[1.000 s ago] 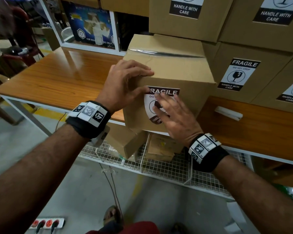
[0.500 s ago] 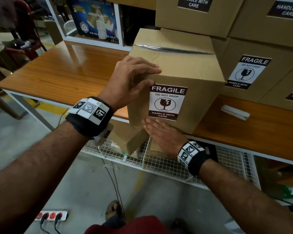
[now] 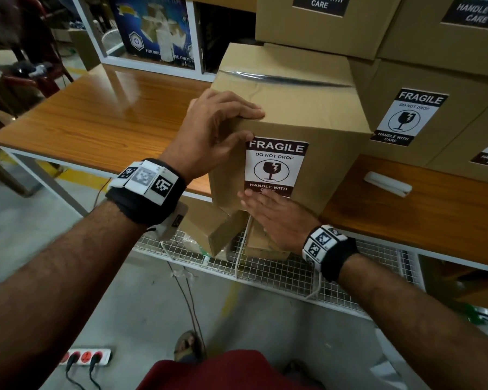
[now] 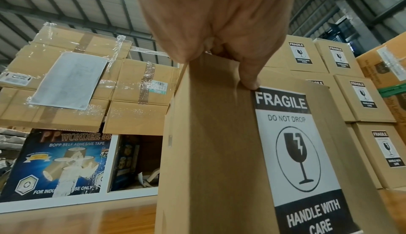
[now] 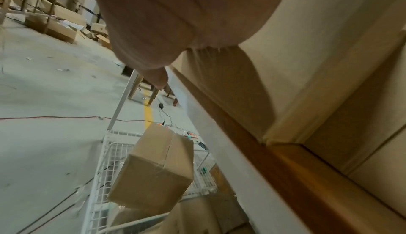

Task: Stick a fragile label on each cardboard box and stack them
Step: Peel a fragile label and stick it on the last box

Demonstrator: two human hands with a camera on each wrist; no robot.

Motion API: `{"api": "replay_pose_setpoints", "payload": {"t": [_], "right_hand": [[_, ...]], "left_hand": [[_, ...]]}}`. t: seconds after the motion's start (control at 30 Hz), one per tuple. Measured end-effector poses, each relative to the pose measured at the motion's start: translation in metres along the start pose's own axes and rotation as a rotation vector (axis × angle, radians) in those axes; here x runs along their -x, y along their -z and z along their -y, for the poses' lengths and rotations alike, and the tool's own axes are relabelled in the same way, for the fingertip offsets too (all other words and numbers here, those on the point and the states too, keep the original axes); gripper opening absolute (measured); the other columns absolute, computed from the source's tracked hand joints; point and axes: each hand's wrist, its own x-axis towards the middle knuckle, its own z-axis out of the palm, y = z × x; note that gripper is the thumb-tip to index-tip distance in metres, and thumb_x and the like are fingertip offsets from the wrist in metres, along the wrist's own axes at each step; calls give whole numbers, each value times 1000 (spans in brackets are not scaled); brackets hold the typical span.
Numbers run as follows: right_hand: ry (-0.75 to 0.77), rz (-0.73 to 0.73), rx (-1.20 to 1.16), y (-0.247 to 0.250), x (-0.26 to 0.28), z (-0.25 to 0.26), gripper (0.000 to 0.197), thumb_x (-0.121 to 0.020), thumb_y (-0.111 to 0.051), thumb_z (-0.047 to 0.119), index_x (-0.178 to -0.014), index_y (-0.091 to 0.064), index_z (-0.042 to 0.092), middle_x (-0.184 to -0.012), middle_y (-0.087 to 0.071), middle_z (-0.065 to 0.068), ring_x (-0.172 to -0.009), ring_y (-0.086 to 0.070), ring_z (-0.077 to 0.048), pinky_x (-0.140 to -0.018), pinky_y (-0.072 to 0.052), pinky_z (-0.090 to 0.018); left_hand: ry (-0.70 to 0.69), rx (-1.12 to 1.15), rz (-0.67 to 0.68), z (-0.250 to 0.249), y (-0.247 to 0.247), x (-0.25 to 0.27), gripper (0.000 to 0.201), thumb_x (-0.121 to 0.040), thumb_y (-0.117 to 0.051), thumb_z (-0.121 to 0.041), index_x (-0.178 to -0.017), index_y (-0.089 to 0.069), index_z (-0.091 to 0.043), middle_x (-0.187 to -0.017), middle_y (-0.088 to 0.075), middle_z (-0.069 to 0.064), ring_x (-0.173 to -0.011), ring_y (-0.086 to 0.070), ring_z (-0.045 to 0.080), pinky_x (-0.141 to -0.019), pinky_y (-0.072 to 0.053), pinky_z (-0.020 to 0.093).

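Observation:
A tall cardboard box (image 3: 316, 108) stands at the front edge of the wooden table (image 3: 102, 119), tilted a little. A black and white fragile label (image 3: 275, 167) is stuck on its front face, also large in the left wrist view (image 4: 294, 151). My left hand (image 3: 217, 128) grips the box's top left corner, fingers over the top and thumb beside the label. My right hand (image 3: 271, 212) lies flat with straight fingers against the box's lower front edge, just covering the label's bottom. Labelled boxes (image 3: 414, 114) are stacked right behind.
A wire mesh shelf (image 3: 265, 266) under the table holds unlabelled boxes (image 3: 209, 229). A white label backing strip (image 3: 388, 183) lies on the table at right. A power strip (image 3: 88, 357) and cables lie on the floor. A shelving unit with a blue tape carton (image 3: 155, 32) stands behind.
My right hand slid down off the label's face to the box's lower edge. The label now shows in full. My left hand kept its grip on the top corner.

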Motion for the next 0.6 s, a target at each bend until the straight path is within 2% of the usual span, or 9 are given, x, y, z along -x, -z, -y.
{"api": "replay_pose_setpoints", "payload": {"t": [0.1,0.17,0.2,0.23,0.3,0.37,0.43,0.53,0.6], "right_hand": [[33,137,-93,-4,11,12,76,-109,-30,43,-162,10,7,-167,26,-10,-157,22,-23,-130,3,-45],[10,146,-250,11,26,9,70,-110,-32,41,-166,-1,11,-166,21,-4,-156,18,-17,-131,-1,-44],[12,46,-297,19,33,3,66,-109,-35,35,-165,-10,11,-167,12,-5,-156,12,-18,-131,-5,-45],[10,-114,-288,29,39,-4,63,-107,-38,30,-163,-19,9,-169,1,-9,-158,3,-21,-131,-9,-46],[-30,-356,-153,41,52,-24,62,-104,-43,23,-160,-27,4,-170,-12,-18,-160,-7,-29,-131,-7,-46],[-122,-390,30,45,58,-45,70,-103,-47,25,-162,-19,2,-171,-8,-20,-160,-4,-31,-130,1,-46],[-187,-325,185,39,58,-54,79,-102,-49,28,-163,-7,0,-172,2,-19,-160,0,-32,-130,3,-45],[-150,-164,195,17,55,-46,87,-103,-45,28,-161,13,-1,-169,23,-19,-158,14,-31,-129,9,-45],[-95,-60,177,-1,55,-33,85,-105,-41,33,-160,16,-1,-168,23,-18,-158,16,-31,-128,9,-46]], "left_hand": [[4,-13,4,-1,-1,3,38,-93,-71,-34,-130,-68,-26,-133,-59,-17,-121,-46,8,-101,-35,40],[-7,-24,1,-3,-2,6,44,-90,-75,-39,-130,-68,-23,-134,-63,-11,-123,-49,14,-102,-34,39],[-10,-35,-9,-5,-4,6,49,-86,-78,-44,-128,-68,-22,-133,-64,-7,-123,-51,17,-101,-34,38],[-5,-48,-28,-7,-6,6,52,-83,-80,-47,-126,-69,-21,-131,-66,-6,-122,-53,19,-99,-33,37],[16,-71,-74,-10,-11,6,51,-79,-82,-50,-121,-71,-22,-127,-68,-5,-118,-55,21,-95,-32,35],[35,-75,-88,-11,-13,4,48,-80,-81,-48,-119,-71,-22,-125,-69,-6,-116,-56,21,-95,-32,34],[49,-69,-81,-10,-14,1,45,-81,-81,-45,-118,-71,-22,-125,-69,-5,-116,-55,20,-95,-33,34],[59,-56,-76,-9,-12,-1,43,-82,-81,-45,-118,-72,-23,-125,-69,-7,-115,-54,18,-95,-33,34],[64,-45,-76,-9,-11,-1,43,-82,-81,-45,-117,-72,-23,-125,-69,-8,-115,-53,16,-94,-33,33]]}}
